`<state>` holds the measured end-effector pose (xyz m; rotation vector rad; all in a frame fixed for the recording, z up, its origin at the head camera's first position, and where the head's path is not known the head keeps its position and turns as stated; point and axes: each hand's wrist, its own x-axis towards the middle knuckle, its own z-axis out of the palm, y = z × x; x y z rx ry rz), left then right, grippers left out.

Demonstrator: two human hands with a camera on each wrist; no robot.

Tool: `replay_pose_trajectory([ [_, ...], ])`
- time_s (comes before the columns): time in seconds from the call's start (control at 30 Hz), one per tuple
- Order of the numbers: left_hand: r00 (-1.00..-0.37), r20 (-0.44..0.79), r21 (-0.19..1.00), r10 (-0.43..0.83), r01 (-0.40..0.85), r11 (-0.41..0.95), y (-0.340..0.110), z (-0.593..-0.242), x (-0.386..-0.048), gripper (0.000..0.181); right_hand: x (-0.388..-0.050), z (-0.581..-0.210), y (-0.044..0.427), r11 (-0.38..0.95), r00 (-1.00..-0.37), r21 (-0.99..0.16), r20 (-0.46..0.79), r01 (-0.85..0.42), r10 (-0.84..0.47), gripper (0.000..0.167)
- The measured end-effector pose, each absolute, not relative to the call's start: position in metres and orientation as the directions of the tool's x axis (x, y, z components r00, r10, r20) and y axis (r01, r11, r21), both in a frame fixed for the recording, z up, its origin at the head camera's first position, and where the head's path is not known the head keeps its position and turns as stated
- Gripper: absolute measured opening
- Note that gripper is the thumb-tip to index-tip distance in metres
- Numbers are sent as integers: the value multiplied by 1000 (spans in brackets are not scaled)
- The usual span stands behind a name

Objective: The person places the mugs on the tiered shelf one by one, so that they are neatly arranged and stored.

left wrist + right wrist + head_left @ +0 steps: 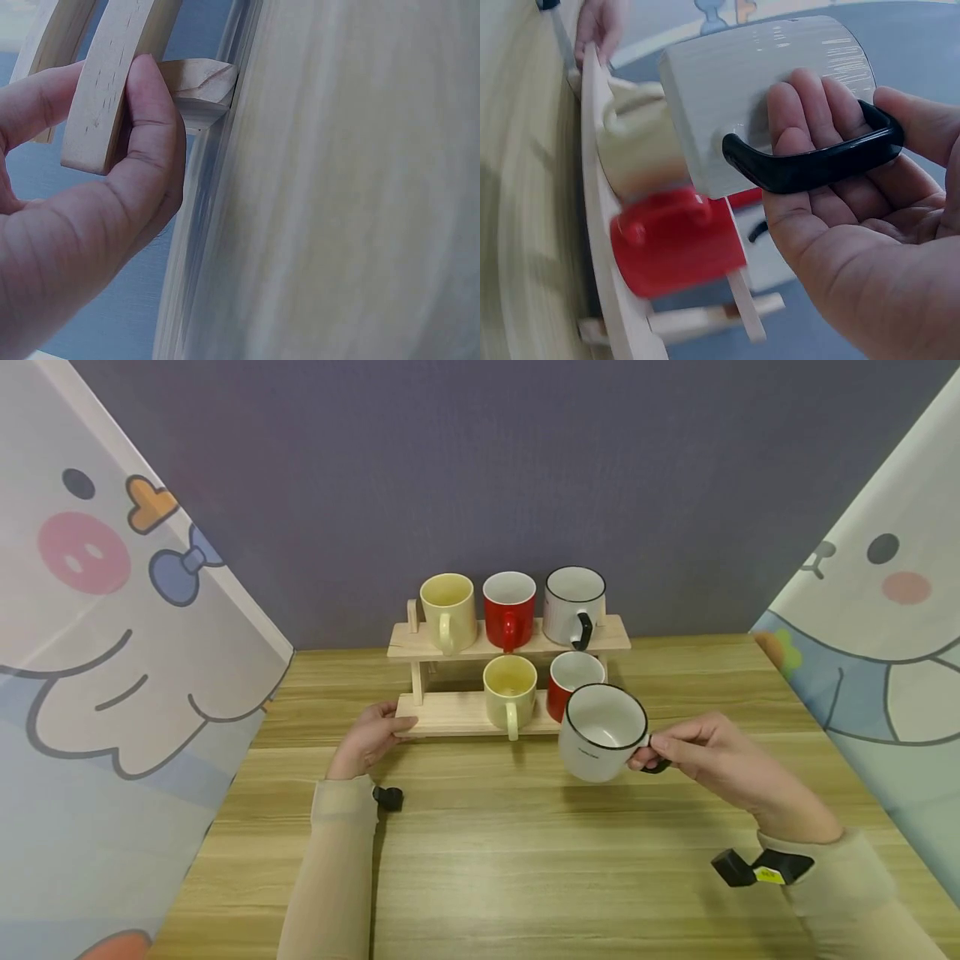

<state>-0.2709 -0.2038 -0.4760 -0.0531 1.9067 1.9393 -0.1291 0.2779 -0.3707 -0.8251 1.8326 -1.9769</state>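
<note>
My right hand (708, 756) grips the black handle (825, 165) of a white mug (596, 752) with a black rim. It holds the mug slightly tilted in front of the right end of a two-tier wooden rack (450, 714). Behind it, a red mug (562, 702) on the lower tier is partly hidden, and a yellow mug (510, 689) stands to that one's left. At the rack's left end, my left hand (367, 739) pinches the lower board (101, 112) between thumb and fingers.
The upper tier carries a yellow mug (453, 610), a red mug (504, 610) and a white mug (566, 610) with a black handle. The rack stands on a wood-grain table (480, 868) before a dark grey wall (465, 468). Cartoon-printed panels (135, 635) flank both sides.
</note>
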Motion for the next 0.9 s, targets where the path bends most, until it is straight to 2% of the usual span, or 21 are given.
replay_pose_trajectory([
  [0.43, -918, -294, 953, 268, -304, 7, -202, -477, -272, 58, -135, -383, 212, -77, -780, -991, 131, -107, -612, 22],
  [0.7, -916, -302, 951, 264, -308, 20, -202, -478, -272, 58, -138, -393, 169, -38, -817, -999, 53, -38, -574, 22],
  [0.9, -919, -301, 952, 253, -307, 16, -202, -478, -273, 57, -141, -399, 135, -7, -847, -999, 48, -53, -529, 22],
])
